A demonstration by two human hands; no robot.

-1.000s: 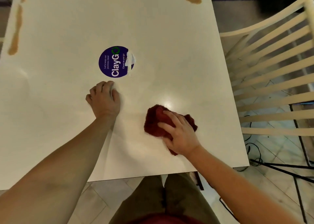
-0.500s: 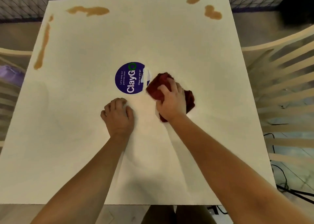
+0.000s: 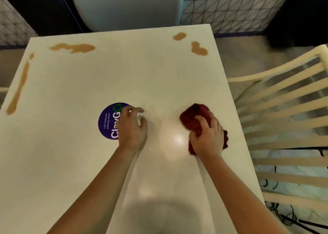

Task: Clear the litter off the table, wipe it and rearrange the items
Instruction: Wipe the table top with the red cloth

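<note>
**Still wiping: brown spills wait at the far edge**

Right now the dark red cloth [image 3: 197, 117] sits bunched on the cream table [image 3: 71, 162], right of centre and not far from the right edge. The person's right hand [image 3: 206, 138] lies on top of it, fingers curled into the fabric and pressing it down onto the surface. Just across a glossy patch of reflected light, the left hand [image 3: 133, 127] rests on the tabletop with its fingers curled under, partly covering the round purple sticker [image 3: 109, 122]; something small and pale shows at its fingertips, but I cannot tell whether it is pinched or merely lying there.

Further out, the mess is plain: a long brown streak [image 3: 17, 90] down the left edge, a wide smear [image 3: 72, 48] at the far left, and two blotches [image 3: 198, 48] near the far right corner. A slatted chair [image 3: 284, 109] stands to the right.

To my eye the wiping is under way and far from done. Doing it well means flattening the cloth for more contact, reaching for the far corner blotches, and pulling them inward rather than pushing liquid off the edge, while the left hand steadies the table.
</note>
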